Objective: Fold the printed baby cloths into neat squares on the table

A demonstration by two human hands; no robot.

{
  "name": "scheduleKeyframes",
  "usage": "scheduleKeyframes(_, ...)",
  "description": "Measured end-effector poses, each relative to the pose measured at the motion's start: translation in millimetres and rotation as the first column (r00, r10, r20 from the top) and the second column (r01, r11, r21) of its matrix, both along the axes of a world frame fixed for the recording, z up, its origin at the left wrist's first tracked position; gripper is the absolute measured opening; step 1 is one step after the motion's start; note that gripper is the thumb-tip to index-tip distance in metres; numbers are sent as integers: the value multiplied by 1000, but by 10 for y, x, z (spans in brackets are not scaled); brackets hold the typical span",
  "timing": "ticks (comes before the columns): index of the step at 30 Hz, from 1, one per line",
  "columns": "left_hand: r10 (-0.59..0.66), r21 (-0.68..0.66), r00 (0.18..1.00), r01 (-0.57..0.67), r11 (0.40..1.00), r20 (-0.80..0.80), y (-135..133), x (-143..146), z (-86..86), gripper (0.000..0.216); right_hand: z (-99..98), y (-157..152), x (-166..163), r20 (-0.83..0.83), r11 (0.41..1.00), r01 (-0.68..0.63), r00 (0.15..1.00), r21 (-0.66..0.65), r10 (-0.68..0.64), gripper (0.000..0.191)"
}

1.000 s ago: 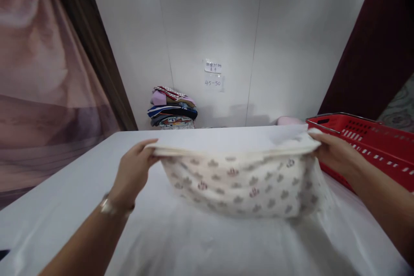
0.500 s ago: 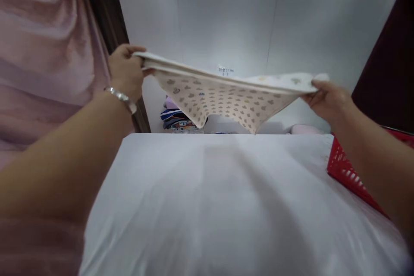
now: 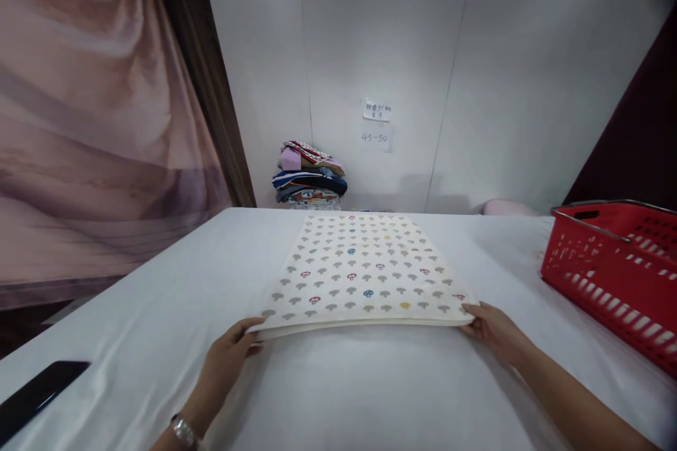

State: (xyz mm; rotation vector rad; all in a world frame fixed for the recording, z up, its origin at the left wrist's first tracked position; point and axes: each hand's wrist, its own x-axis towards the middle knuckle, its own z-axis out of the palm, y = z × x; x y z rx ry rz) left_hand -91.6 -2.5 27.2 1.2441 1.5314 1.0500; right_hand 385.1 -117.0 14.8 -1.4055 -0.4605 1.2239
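Observation:
A white cloth printed with small mushrooms, folded in layers, lies spread on the white-covered table. Its near edge is lifted slightly off the surface. My left hand, with a silvery bracelet at the wrist, pinches the near left corner between thumb and fingers. At the near right corner, my right hand grips the cloth the same way, thumb on top and the other fingers underneath, partly hidden.
A red plastic basket with a metal handle stands at the right. Folded clothes are stacked beyond the far edge. A dark flat object lies at the near left. Paper labels hang on the wall, and a pink curtain is at the left.
Both hands have come down and nearer with the mushroom-print cloth. Held stretched in the air before, it now lies flat on the table, its corners still gripped.

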Motion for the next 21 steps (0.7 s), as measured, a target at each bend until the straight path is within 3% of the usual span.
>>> scheduleKeyframes(7,39,36,948,-29,999,-315,-332,-185,103,37,97,-409,-131,74,995,-59,995,-78,65,50)
scheduleKeyframes(9,69,78,896,-39,996,-440,-415,-254,80,37,123,-493,-185,112,996,-84,990,-41,88,59)
scheduleKeyframes(12,40,81,793,12,997,-608,-496,-341,9,34,135,-553,-278,168,992,-67,982,-107,84,79)
scheduleKeyframes(17,-12,76,696,95,993,-718,-561,-390,-112,33,38,-570,-352,305,985,-30,949,-173,82,93)
scheduleKeyframes(19,-32,71,671,125,990,-741,-567,-425,-129,33,-12,-586,-309,402,978,-68,904,-195,144,92)
scheduleKeyframes(21,-70,70,637,192,979,-767,-555,-481,-129,33,-41,-606,-236,570,966,-102,790,-239,225,88)
